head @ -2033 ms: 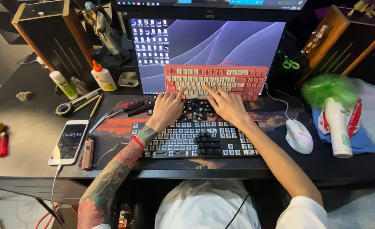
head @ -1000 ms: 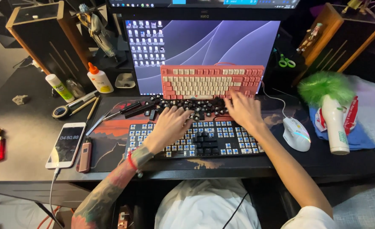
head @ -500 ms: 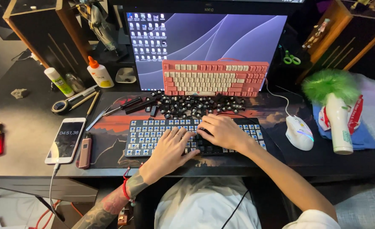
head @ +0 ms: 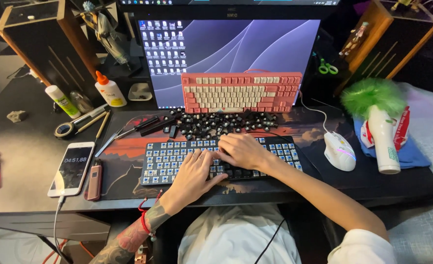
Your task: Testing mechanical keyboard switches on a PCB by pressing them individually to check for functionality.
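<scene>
1. Two hands sit nearest me on the dark keyboard (head: 216, 159), which lies flat on the desk mat (head: 123, 166) at the front edge of the desk (head: 25, 161). Most of its keys are stripped off, blue switches showing.
2. Left hand (head: 194, 171) lies palm down, fingers spread, over the lower middle rows. It presses or steadies rather than grasps; nothing is closed in it that I can see.
3. Right hand (head: 243, 149) rests just beside it, touching it, fingers curled down onto the upper middle rows. I cannot tell whether the fingertips pinch anything beneath.
4. Left of the mat: a phone (head: 71, 168) with a timer running on its screen, cable trailing off the edge, probably placed where a glance reaches it.
5. Behind the keyboard, a heap of loose black keycaps (head: 221, 123), kept within reach. Hand tools (head: 138, 126) lie at its left.
6. Right side: a white mouse (head: 340, 150), well apart from the hands.
7. Farther back, a pink keyboard (head: 241, 92) leans upright against the monitor (head: 236, 46), seemingly parked out of the way.
8. Surface is dark and cluttered; wooden speakers flank the screen; room dim.
</scene>
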